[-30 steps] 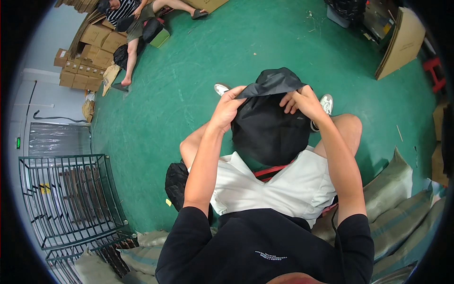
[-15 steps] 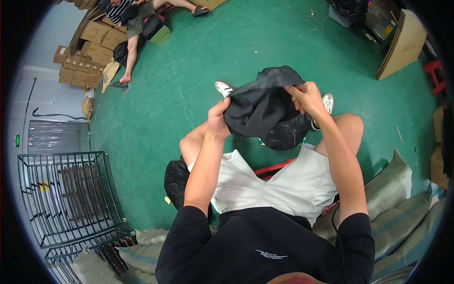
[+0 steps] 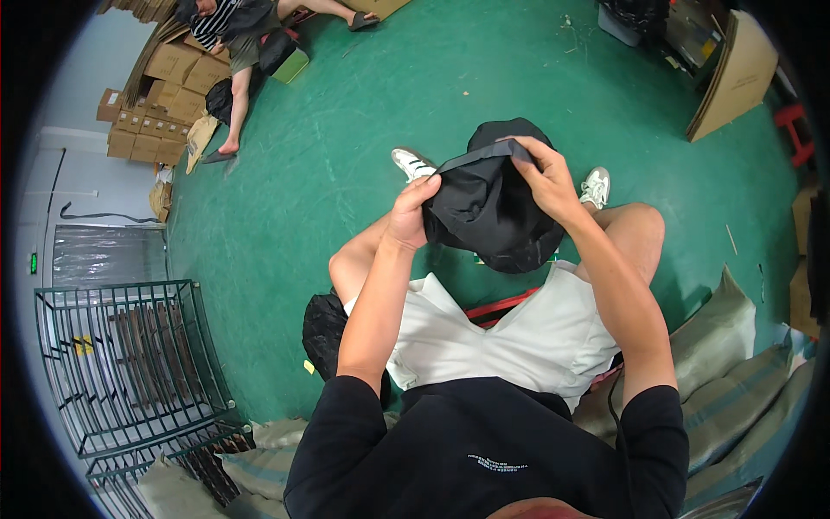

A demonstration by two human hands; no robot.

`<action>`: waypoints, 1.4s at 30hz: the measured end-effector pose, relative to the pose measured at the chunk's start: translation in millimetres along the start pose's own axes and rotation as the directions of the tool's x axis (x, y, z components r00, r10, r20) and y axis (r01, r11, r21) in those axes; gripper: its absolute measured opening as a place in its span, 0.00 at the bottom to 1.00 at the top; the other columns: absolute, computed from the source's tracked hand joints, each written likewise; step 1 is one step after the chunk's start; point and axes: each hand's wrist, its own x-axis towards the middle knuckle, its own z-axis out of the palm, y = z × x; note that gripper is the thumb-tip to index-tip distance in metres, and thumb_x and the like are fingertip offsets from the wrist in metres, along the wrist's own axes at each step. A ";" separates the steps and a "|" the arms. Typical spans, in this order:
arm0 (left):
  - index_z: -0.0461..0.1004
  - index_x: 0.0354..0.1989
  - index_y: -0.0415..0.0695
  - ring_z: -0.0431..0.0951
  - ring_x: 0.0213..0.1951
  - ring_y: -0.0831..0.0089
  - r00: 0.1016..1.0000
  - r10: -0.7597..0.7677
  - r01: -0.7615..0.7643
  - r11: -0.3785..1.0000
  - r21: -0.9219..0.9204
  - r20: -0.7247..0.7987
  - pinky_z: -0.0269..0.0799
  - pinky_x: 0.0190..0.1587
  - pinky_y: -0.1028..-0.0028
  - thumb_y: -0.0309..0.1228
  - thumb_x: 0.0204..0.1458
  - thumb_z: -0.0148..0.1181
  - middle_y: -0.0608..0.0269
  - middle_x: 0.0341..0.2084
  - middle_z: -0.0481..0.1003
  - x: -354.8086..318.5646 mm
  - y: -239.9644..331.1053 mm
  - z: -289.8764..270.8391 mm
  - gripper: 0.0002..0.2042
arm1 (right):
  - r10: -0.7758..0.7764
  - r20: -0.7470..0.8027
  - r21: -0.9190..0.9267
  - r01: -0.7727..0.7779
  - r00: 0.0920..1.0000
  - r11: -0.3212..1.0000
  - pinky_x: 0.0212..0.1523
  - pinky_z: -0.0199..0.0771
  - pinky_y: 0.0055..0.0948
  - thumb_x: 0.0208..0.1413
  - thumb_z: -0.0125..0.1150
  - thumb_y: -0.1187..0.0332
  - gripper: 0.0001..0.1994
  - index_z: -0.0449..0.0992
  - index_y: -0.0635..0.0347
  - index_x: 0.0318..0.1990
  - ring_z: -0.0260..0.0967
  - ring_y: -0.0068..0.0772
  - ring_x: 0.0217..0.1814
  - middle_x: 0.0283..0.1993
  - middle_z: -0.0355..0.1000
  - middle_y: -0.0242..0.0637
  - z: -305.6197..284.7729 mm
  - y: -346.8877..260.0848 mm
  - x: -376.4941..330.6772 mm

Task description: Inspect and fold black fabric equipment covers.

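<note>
A soft black fabric cap (image 3: 484, 195) is held up over the gap between my knees, its edge band stretched between both hands. My left hand (image 3: 411, 212) pinches the band's left end, thumb on top. At the other end my right hand (image 3: 545, 180) is closed on the band, fingers over the far side and thumb toward the inside. The cloth hangs in folds below the band, and a rounded dark part shows beyond it. Whether the dark lower part (image 3: 523, 257) belongs to the cap or to something behind it, I cannot tell.
A red stool edge (image 3: 501, 309) shows beneath me, and a black bag (image 3: 324, 333) is by my left thigh. Stuffed woven sacks (image 3: 735, 394) lie behind at right. Green metal racks (image 3: 130, 363) stand left. Cartons (image 3: 177, 86) and a seated person (image 3: 242, 78) are far left.
My right hand has shifted slightly up and left along the band, and my left hand slightly right. The cap has turned, so the band's edge shows more plainly.
</note>
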 end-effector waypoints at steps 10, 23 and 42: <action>0.70 0.49 0.25 0.80 0.44 0.59 0.961 0.152 -0.147 0.988 -0.036 0.231 0.75 0.52 0.64 0.39 0.60 0.55 0.44 0.44 0.77 -8.6 41.5 -16.7 0.23 | 0.403 0.258 0.569 -0.476 0.878 0.671 0.54 0.68 0.22 0.65 0.49 0.69 0.13 0.71 0.66 0.52 0.71 0.22 0.50 0.49 0.75 0.33 -7.6 -15.6 -20.7; 0.74 0.37 0.38 0.73 0.30 0.84 0.956 0.216 -0.046 0.780 0.624 -0.200 0.68 0.36 0.81 0.26 0.58 0.59 0.69 0.28 0.76 18.3 8.9 -18.5 0.04 | 0.272 0.210 0.795 -0.326 0.939 0.512 0.49 0.77 0.29 0.69 0.43 0.63 0.15 0.71 0.66 0.50 0.75 0.29 0.45 0.47 0.75 0.39 -35.3 -26.3 -12.1; 0.75 0.38 0.37 0.76 0.33 0.82 0.805 0.568 -0.167 0.496 0.852 -0.173 0.72 0.38 0.80 0.19 0.53 0.60 0.67 0.31 0.77 16.7 10.8 -52.6 0.05 | 0.388 0.119 0.709 -0.351 0.914 0.611 0.50 0.76 0.27 0.67 0.47 0.64 0.16 0.71 0.67 0.52 0.75 0.29 0.46 0.48 0.76 0.39 -31.4 -27.3 -9.2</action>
